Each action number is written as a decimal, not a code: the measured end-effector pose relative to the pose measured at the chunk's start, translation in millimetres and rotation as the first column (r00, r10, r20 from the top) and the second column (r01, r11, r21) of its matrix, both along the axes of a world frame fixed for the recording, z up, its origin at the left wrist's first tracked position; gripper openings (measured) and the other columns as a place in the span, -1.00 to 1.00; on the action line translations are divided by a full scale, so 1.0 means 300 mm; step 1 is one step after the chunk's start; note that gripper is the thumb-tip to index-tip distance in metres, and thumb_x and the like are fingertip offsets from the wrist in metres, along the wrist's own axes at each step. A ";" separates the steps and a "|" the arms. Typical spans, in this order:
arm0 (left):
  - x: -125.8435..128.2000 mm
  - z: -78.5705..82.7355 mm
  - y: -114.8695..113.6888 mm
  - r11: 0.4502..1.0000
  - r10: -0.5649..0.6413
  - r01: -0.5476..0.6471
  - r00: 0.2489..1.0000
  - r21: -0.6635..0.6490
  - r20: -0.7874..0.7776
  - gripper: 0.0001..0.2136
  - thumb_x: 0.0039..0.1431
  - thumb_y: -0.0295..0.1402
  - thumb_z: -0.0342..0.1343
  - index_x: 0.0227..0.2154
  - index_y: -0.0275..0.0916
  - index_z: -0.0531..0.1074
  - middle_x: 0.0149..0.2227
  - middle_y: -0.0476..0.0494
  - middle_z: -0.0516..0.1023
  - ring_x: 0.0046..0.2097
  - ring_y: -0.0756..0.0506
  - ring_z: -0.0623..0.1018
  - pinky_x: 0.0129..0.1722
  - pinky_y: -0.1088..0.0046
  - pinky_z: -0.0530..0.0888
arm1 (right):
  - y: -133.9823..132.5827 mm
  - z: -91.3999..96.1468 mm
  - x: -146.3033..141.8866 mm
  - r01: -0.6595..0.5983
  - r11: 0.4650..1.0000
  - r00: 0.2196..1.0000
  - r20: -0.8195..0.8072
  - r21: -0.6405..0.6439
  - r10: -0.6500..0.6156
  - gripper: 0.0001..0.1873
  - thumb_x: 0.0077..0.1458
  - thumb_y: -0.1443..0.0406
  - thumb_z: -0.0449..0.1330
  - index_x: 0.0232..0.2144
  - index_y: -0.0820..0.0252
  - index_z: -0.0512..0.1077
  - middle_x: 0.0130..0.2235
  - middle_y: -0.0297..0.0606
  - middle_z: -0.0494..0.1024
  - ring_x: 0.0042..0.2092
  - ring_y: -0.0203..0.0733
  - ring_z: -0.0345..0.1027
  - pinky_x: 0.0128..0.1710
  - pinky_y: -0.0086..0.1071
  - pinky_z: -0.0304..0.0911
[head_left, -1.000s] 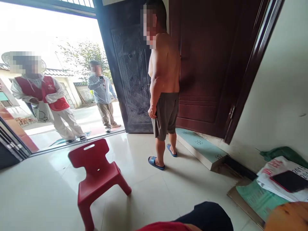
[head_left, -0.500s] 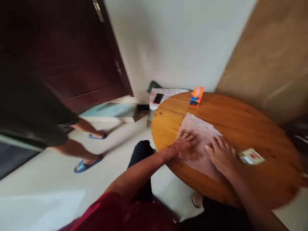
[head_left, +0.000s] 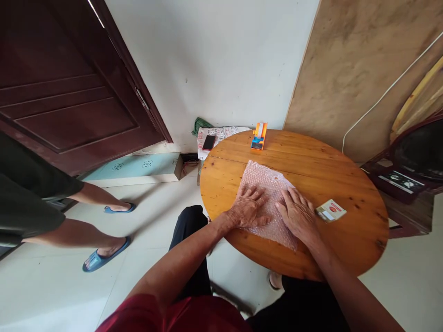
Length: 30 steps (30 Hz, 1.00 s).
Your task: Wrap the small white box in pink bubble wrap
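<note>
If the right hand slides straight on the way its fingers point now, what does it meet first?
The right hand lies flat on the bubble wrap, pointing away and leftward. Beyond the wrap comes bare table, then probably the orange box near the far edge, though it may pass just beside it.

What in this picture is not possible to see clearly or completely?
Head view, bubble wrap: part hidden under left hand and right hand.
Head view, small box: print too small to read.
Head view, orange object: too small to identify.
Head view, standing person: cut off by left edge.
</note>
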<state>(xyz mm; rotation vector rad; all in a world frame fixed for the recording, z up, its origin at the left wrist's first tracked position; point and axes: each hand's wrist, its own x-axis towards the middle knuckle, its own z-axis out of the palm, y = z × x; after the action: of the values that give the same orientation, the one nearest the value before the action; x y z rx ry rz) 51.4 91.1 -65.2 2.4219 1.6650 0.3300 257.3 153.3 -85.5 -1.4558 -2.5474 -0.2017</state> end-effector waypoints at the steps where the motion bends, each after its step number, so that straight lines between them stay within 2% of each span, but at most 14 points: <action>1: -0.001 0.000 0.000 1.000 -0.002 0.002 1.000 0.001 0.000 -0.25 0.17 0.16 -0.03 0.31 -0.18 0.13 0.39 -0.21 0.07 0.42 -0.34 -0.04 0.38 -0.11 -0.19 | 0.000 -0.001 0.001 0.000 1.000 1.000 0.000 0.003 0.000 -0.42 0.36 0.11 -0.20 0.23 0.32 0.24 0.30 0.02 0.23 0.29 0.11 0.07 0.20 -0.02 0.02; 11: -0.029 -0.013 0.019 0.998 -0.067 0.067 0.997 -0.002 -0.040 -0.22 0.16 0.20 -0.07 0.31 -0.22 0.13 0.40 -0.24 0.03 0.41 -0.39 -0.02 0.36 -0.17 -0.18 | 0.011 -0.027 0.005 -0.022 0.998 0.999 -0.023 0.056 0.023 -0.42 0.36 0.09 -0.21 0.21 0.28 0.27 0.30 -0.01 0.24 0.28 0.07 0.11 0.18 -0.03 0.07; 30: -0.030 -0.017 0.016 0.998 -0.062 0.063 0.998 0.019 -0.030 -0.23 0.17 0.19 -0.07 0.31 -0.20 0.12 0.39 -0.23 0.05 0.42 -0.37 -0.05 0.36 -0.17 -0.17 | 0.019 -0.036 0.010 -0.008 0.999 0.999 -0.042 0.041 0.010 -0.41 0.34 0.10 -0.19 0.23 0.31 0.26 0.31 -0.01 0.23 0.29 0.08 0.10 0.17 -0.03 0.10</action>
<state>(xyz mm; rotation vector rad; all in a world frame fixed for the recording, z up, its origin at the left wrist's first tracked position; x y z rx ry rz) 42.3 95.9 -70.3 2.4989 1.6016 0.3039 260.4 159.1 -96.1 -1.4187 -2.5005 -0.2178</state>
